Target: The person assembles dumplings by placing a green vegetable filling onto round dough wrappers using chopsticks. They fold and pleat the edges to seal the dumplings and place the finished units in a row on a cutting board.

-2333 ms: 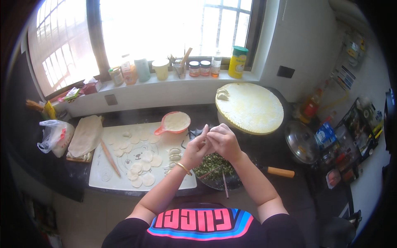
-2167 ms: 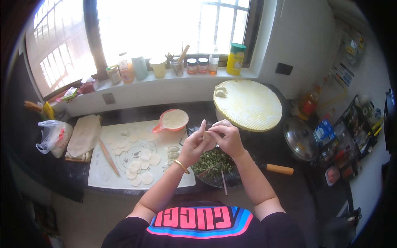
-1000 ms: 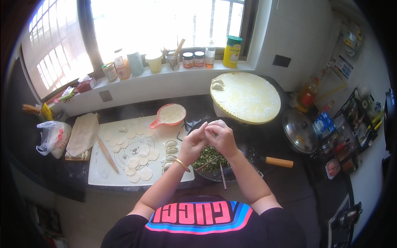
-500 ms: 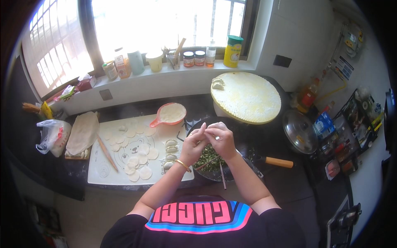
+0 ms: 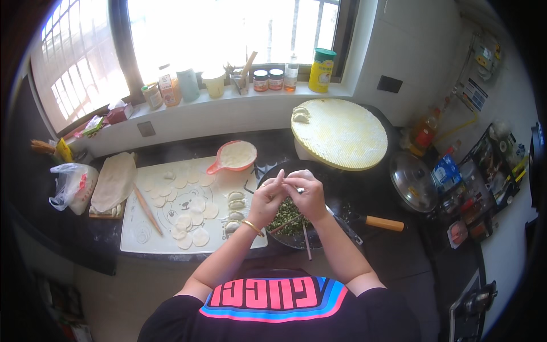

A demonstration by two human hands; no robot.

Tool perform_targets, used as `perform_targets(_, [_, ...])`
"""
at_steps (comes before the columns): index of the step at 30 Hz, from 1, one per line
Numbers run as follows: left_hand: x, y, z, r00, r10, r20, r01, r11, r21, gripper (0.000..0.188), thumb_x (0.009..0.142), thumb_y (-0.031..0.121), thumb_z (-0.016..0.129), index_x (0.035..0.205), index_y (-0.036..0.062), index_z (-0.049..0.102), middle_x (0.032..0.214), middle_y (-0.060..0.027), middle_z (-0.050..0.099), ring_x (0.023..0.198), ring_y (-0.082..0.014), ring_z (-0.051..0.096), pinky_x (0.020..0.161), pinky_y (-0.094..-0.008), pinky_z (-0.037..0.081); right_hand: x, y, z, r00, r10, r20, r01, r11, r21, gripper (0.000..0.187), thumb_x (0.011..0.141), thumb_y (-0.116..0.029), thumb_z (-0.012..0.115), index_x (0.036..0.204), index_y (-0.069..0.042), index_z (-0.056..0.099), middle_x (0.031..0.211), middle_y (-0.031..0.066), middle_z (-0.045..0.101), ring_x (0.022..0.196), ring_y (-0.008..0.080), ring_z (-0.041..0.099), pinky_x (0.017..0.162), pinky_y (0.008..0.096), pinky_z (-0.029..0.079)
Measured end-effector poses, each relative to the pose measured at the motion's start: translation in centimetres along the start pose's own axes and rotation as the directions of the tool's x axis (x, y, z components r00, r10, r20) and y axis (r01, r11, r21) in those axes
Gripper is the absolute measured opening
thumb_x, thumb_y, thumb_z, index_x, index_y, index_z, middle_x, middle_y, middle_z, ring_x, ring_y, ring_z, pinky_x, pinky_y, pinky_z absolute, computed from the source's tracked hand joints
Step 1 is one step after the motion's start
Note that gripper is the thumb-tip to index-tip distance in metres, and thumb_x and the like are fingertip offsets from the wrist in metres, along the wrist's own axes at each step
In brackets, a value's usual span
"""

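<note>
My left hand (image 5: 269,200) and my right hand (image 5: 306,192) meet over the near side of a dark pan (image 5: 296,244), thumbs and fingers pinched together. Whatever they hold is mostly hidden by the fingers; a small pale spot shows at the right hand. Chopped green filling (image 5: 289,220) lies in the pan below, with chopsticks (image 5: 307,242) resting in it. Left of the pan, a short column of folded dumplings (image 5: 235,205) sits on a white mat (image 5: 137,236). Round dough wrappers (image 5: 197,206) are spread across this mat, some overlapping.
A rolling pin (image 5: 149,212) and a red-handled scoop of flour (image 5: 238,155) are on the mat. Behind the pan stands a large round floured tray (image 5: 342,137) holding a few dumplings. The pan's wooden handle (image 5: 384,223) juts right, near a glass lid (image 5: 414,181). Jars line the windowsill.
Both hands stay pinched together in nearly the same place, with only a slight shift of the fingers. The dumplings, wrappers and pan have not moved.
</note>
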State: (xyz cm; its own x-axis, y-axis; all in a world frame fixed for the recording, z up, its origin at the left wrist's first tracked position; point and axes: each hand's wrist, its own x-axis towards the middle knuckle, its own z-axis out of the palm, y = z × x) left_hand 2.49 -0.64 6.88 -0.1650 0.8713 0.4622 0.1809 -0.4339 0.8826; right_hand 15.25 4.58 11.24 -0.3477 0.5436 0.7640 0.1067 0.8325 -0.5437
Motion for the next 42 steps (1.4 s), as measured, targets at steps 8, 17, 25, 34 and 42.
perform_targets(8, [-0.2, 0.7, 0.6, 1.0, 0.023, 0.021, -0.021, 0.997, -0.071, 0.052, 0.081, -0.001, 0.059, 0.13, 0.0076, 0.044, 0.102, -0.0047, 0.056, 0.093, -0.0106, 0.054, 0.083, -0.0233, 0.043, 0.2, -0.2, -0.5, 0.999, 0.026, 0.033, -0.025, 0.999, -0.034, 0.005, 0.068, 0.0, 0.064, 0.073, 0.0, 0.062, 0.077, 0.0116, 0.06, 0.075, 0.0268, 0.058, 0.065, 0.0331, 0.048])
perform_targets(17, [-0.2, -0.1, 0.6, 0.999, 0.043, -0.002, -0.043, 0.998, -0.041, 0.053, 0.081, -0.002, 0.059, 0.13, 0.0076, 0.044, 0.101, -0.0064, 0.056, 0.094, -0.0133, 0.055, 0.083, -0.025, 0.044, -0.2, 0.1, -1.3, 0.981, 0.186, 0.062, -0.188, 0.981, 0.04, 0.009, 0.069, -0.003, 0.068, 0.077, -0.001, 0.066, 0.078, 0.0105, 0.062, 0.072, 0.0244, 0.059, 0.065, 0.0328, 0.048])
perform_targets(25, [-0.4, 1.0, 0.9, 0.998, 0.046, 0.046, -0.046, 0.999, 0.0, 0.053, 0.081, -0.003, 0.058, 0.131, 0.0057, 0.043, 0.098, -0.0046, 0.054, 0.094, -0.011, 0.053, 0.083, -0.0234, 0.042, -0.6, 0.3, -0.2, 0.999, -0.035, -0.004, 0.035, 0.997, -0.071, 0.006, 0.068, 0.0, 0.065, 0.072, 0.0, 0.062, 0.078, 0.0102, 0.061, 0.073, 0.0247, 0.059, 0.062, 0.0311, 0.048])
perform_targets(34, [-0.5, 0.4, 0.5, 0.999, 0.042, 0.022, -0.042, 0.999, 0.032, 0.054, 0.08, -0.003, 0.059, 0.13, 0.0088, 0.045, 0.099, -0.0082, 0.055, 0.092, -0.0152, 0.055, 0.082, -0.0255, 0.044, -0.5, 0.4, -1.3, 0.98, 0.174, 0.092, -0.171, 0.984, -0.038, 0.006, 0.07, -0.002, 0.067, 0.074, 0.001, 0.065, 0.079, 0.0096, 0.061, 0.07, 0.0207, 0.059, 0.06, 0.0283, 0.048])
perform_targets(42, [-0.7, 0.2, 0.8, 0.998, -0.026, 0.056, 0.026, 1.0, 0.007, 0.053, 0.08, -0.003, 0.057, 0.13, 0.0087, 0.044, 0.098, -0.008, 0.055, 0.092, -0.015, 0.054, 0.081, -0.0245, 0.043, -1.1, 0.6, -0.5, 0.996, 0.077, 0.033, -0.078, 0.997, 0.018, 0.007, 0.07, -0.002, 0.066, 0.076, 0.001, 0.063, 0.077, 0.011, 0.059, 0.072, 0.0244, 0.058, 0.061, 0.0316, 0.048])
